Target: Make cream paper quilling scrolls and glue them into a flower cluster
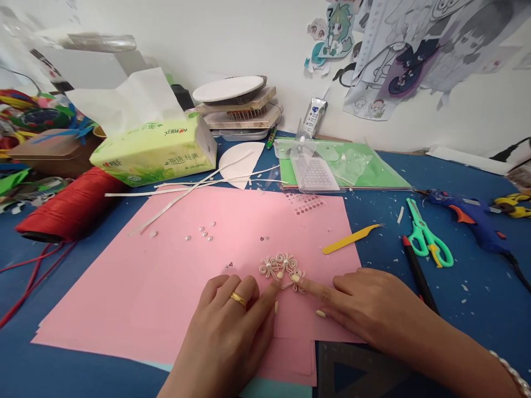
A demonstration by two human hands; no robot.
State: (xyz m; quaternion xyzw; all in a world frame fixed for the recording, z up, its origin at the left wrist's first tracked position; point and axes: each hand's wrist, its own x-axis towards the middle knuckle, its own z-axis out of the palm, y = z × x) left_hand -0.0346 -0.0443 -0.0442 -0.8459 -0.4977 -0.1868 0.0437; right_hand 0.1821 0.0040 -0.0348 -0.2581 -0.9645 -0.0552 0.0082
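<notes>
A curled ornament of pale rolled strips (285, 260), with spiral scrolls and pearl-like centres, lies on the pink paper (124, 287). My left hand (234, 320) wears a gold ring; its index fingertip presses the ornament's lower middle while the other fingers bend loosely. From the right, my right hand (352, 301) reaches in with its index finger stretched out, its tip on the right-hand scroll (299, 286), which it partly covers. Neither hand grips anything that I can see. Small pearl beads (204, 234) lie scattered to the left, and yellow tweezers (350, 240) to the right.
Green scissors (427, 235), a dark pen (418, 273) and a blue glue gun (477, 213) lie at right. White strips (186, 193) cross the paper's back edge near a tissue pack (161, 149). A red thread spool (70, 204) lies left; a dark triangle ruler (332, 376) is in front.
</notes>
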